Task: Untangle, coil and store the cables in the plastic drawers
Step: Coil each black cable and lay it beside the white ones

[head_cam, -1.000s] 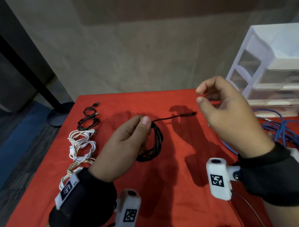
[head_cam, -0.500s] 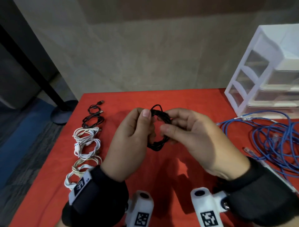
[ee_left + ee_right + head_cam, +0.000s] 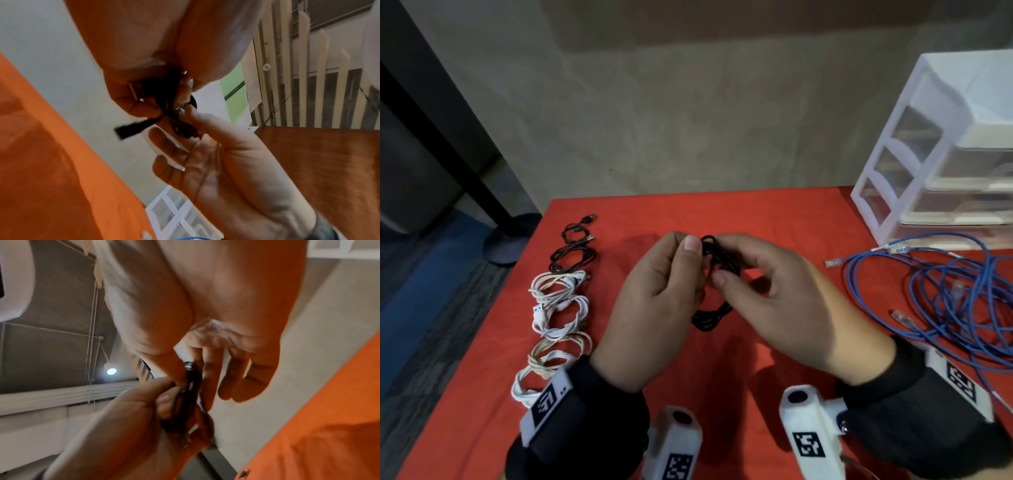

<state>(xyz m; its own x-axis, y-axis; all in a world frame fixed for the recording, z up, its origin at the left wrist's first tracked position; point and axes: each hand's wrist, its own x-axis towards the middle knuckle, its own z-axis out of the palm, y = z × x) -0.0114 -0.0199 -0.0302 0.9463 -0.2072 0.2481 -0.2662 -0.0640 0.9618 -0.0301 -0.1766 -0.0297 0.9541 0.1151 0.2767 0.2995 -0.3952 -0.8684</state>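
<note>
Both hands (image 3: 722, 294) pinch the black cable coil (image 3: 714, 311), hanging upright.

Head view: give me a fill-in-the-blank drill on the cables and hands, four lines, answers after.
1. Both hands, left hand and right hand, hold the coiled ____ cable above the red tablecloth.
2. The loose tangled cable at the right is ____.
3. The white plastic drawer unit stands at the table's far ____ corner.
4. The finished black coil and white coils lie in a row on the ____ side.

Answers: black; blue; right; left
</note>
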